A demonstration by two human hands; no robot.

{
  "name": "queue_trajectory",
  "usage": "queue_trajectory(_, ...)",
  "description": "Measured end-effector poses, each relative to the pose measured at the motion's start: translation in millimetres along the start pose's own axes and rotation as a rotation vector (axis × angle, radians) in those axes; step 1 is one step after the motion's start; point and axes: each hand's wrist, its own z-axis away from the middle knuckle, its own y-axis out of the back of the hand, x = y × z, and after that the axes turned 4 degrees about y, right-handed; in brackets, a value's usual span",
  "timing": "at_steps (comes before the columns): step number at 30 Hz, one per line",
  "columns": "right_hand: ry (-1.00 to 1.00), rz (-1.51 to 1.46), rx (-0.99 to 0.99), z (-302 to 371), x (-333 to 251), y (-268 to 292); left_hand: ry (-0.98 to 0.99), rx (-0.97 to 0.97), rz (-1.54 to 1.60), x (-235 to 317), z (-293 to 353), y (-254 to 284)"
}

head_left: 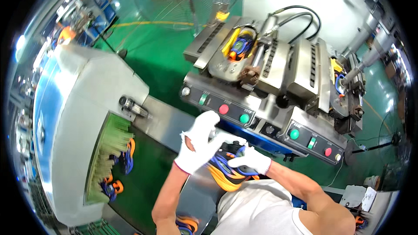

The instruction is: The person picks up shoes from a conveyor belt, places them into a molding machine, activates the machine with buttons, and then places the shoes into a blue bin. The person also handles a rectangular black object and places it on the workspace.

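A sneaker (224, 169) with a dark blue and black upper and a thick yellow-orange sole is tilted close in front of my body. My right hand (252, 161), in a white glove, grips its upper from the right side. In a matching glove, my left hand (198, 143) is raised just left of the shoe. Its thumb and fingers are spread apart, and the lower part reaches over the shoe's far end. Whether it touches the shoe is unclear. The shoe's underside is mostly hidden.
Ahead stands a two-station press machine (270, 69) with another sneaker (241, 45) clamped at its left station. Its control panel (222, 106) has red and green buttons. At left, a conveyor (156, 165) carries several sneakers from a white tunnel housing (91, 82). A fan (189, 0) stands behind.
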Motion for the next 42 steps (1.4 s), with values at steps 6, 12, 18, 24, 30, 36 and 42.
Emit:
queue_trajectory(6,0.144,-0.609,0.298,95,-51,88,-0.231,0.026,-0.383,-22,-213,-41)
queue_trajectory(12,0.361,-1.015,0.411,156,-24,139,0.106,-0.075,-0.595,-111,-384,-136)
queue_trajectory(18,0.354,-0.874,0.697,163,-58,142,0.382,-0.001,-0.767,-160,-422,-221)
queue_trajectory(24,0.349,-0.792,0.705,152,-52,153,0.414,-0.213,-0.786,-123,-467,-168)
queue_trajectory(30,0.406,-0.665,0.673,100,-96,143,0.215,0.129,-0.561,-50,-351,-60)
queue_trajectory(36,0.530,-0.653,0.425,-99,-166,153,0.409,0.309,-0.212,-35,-136,15)
queue_trajectory(42,0.255,-0.481,0.513,-306,-229,205,0.933,0.411,-0.476,-82,72,7)
